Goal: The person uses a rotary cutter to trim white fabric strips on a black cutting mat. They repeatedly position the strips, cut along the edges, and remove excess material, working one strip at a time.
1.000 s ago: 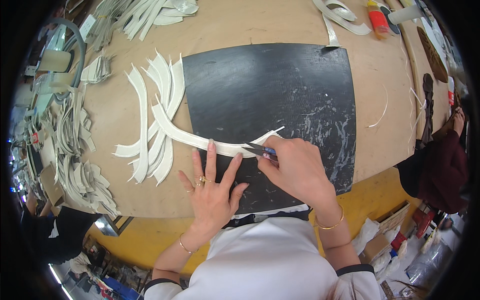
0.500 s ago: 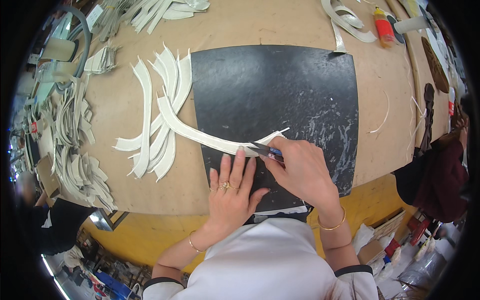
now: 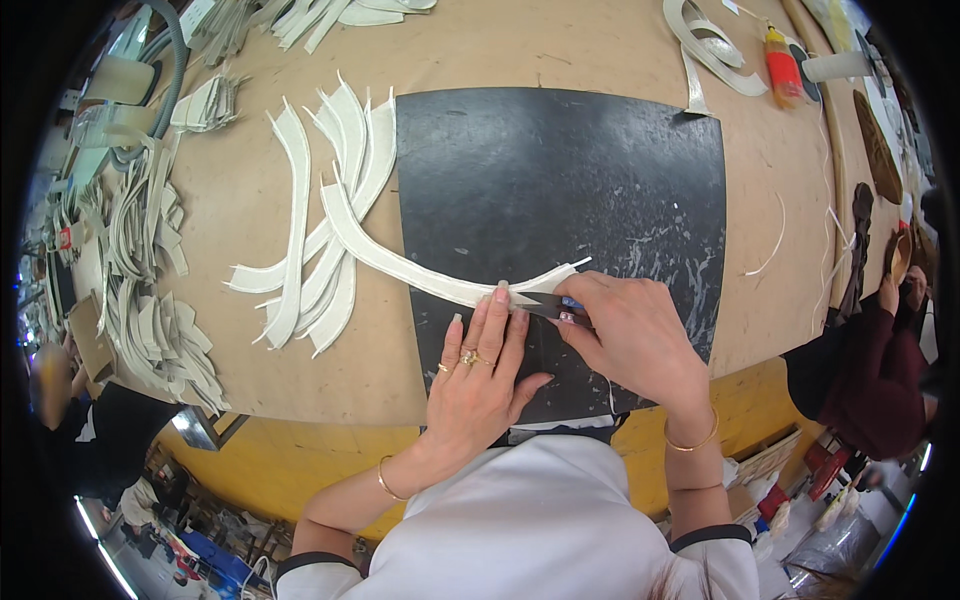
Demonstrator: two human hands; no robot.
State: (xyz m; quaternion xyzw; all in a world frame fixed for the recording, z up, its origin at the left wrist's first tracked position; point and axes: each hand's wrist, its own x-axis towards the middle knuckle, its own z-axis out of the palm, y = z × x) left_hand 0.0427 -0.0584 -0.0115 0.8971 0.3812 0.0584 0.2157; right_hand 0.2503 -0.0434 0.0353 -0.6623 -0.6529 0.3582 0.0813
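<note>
A curved off-white strip (image 3: 430,283) with stitched edges lies across the black mat (image 3: 560,180), its left end resting over a pile of similar strips (image 3: 345,240). My left hand (image 3: 475,370) lies flat with fingers stretched out, its fingertips pressing on the strip's lower edge. My right hand (image 3: 640,325) is closed around small thread snips (image 3: 545,303), whose dark blades point left at the strip, close to my left fingertips. The snips' grip is mostly hidden in my fingers. Beyond my right hand the strip's right end shows, with a short tail sticking out.
Bundles of off-white pieces (image 3: 145,240) line the table's left side. At the far right are coiled strips (image 3: 705,45), a red-and-yellow bottle (image 3: 784,68) and a loose thread (image 3: 775,235). A person in dark red (image 3: 880,370) is at the right, another person in black (image 3: 115,440) at the left.
My right hand and the snips have shifted right along the strip, and my left fingertips slightly right too. The whole view has moved a little. The right-hand person's hands now show a brown piece.
</note>
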